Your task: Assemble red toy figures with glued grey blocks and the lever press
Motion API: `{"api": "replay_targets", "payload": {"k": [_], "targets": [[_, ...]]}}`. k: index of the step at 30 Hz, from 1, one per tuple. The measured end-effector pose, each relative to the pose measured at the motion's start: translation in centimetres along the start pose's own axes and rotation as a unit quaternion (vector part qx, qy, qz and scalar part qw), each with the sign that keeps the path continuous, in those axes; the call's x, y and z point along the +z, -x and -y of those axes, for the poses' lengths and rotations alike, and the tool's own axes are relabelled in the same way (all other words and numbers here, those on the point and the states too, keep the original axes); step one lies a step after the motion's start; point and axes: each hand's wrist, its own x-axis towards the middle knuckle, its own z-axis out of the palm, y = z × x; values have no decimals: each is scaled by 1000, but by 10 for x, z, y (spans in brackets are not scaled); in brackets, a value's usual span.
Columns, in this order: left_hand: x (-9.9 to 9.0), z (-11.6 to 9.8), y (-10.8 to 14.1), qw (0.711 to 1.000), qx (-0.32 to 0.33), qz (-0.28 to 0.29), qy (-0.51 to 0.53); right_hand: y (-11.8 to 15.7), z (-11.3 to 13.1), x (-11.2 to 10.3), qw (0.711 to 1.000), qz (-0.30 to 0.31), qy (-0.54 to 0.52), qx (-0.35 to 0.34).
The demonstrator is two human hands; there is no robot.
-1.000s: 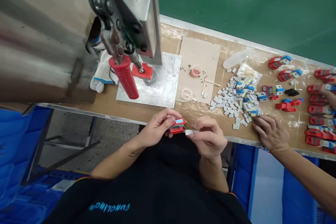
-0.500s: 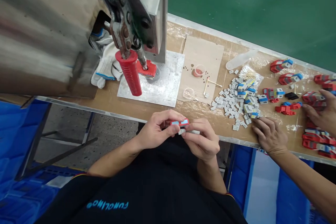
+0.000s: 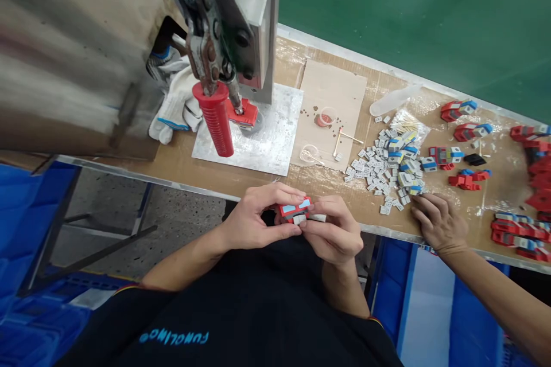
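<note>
My left hand (image 3: 258, 218) grips a small red toy part (image 3: 295, 206) with two light-blue windows, held over the table's front edge. From the other side my right hand (image 3: 336, 226) pinches a small light-grey piece (image 3: 299, 219) against the underside of the red part. A white stick-like item (image 3: 317, 218) shows between my right fingers. Behind my hands, on a metal plate (image 3: 271, 149), another red part (image 3: 245, 112) sits beneath a toggle clamp with a red handle (image 3: 215, 120).
Right of the brown cardboard sheet (image 3: 318, 77) with small cups lie many grey pieces (image 3: 374, 166), cotton swabs (image 3: 407, 121) and red toy assemblies (image 3: 516, 229). Another person's hand (image 3: 441, 221) rests at the front edge. White gloves (image 3: 176, 103) lie left.
The red part has turned in my fingers, showing more of its grey underside and the grey piece. The other person's second hand has left the view at the right.
</note>
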Motion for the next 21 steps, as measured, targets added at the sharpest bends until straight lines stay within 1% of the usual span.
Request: {"api": "replay_targets", "payload": {"k": [3, 7, 11, 13, 17, 21], "targets": [[-1, -2, -1, 1000, 15, 6, -23, 0, -3, 0, 1000, 10, -20, 11], [-3, -4, -1, 998, 38, 4, -41, 1, -8, -1, 996, 18, -84, 28], [-3, -5, 1, 998, 46, 19, -30, 6, -10, -2, 987, 25, -133, 87], [-2, -4, 2, 999, 43, 12, -19, 7, -9, -1, 985, 24, -136, 108], [1, -1, 6, 1000, 14, -21, -10, 7, -8, 4, 987, 4, -129, 95], [4, 0, 8, 999, 33, -24, -21, 7, -7, 8, 989, -16, -119, 90]]}}
